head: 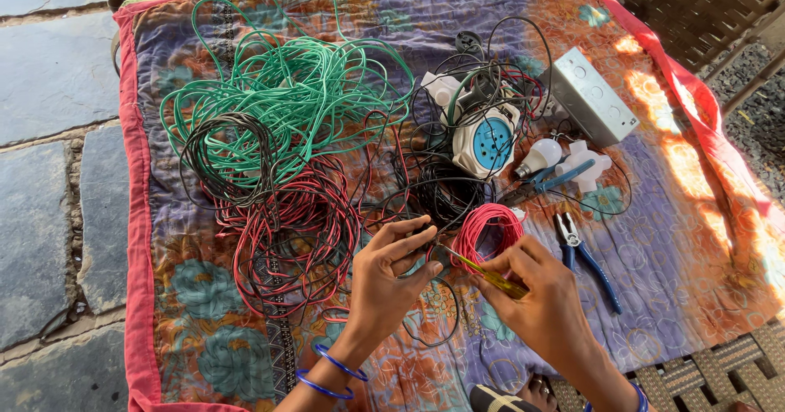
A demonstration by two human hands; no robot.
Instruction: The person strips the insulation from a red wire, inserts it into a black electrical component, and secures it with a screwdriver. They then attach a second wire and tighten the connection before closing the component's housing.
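Observation:
My left hand (391, 277), with two blue bangles at the wrist, pinches a small dark part joined to a thin black wire (433, 330) that loops below it. My right hand (536, 289) holds a yellow-handled screwdriver (486, 271), its tip pointing at the part in my left fingers. Just beyond the hands lies a small coil of red wire (489, 226). Both hands hover over a patterned quilt (654, 297).
Tangled green wire (286, 93), red wire (286, 232) and black wire (446, 195) cover the quilt's left and middle. A blue-and-white socket (488, 141), a grey metal box (590, 95), a bulb (540, 154) and blue-handled pliers (585, 257) lie at right. Stone floor is at left.

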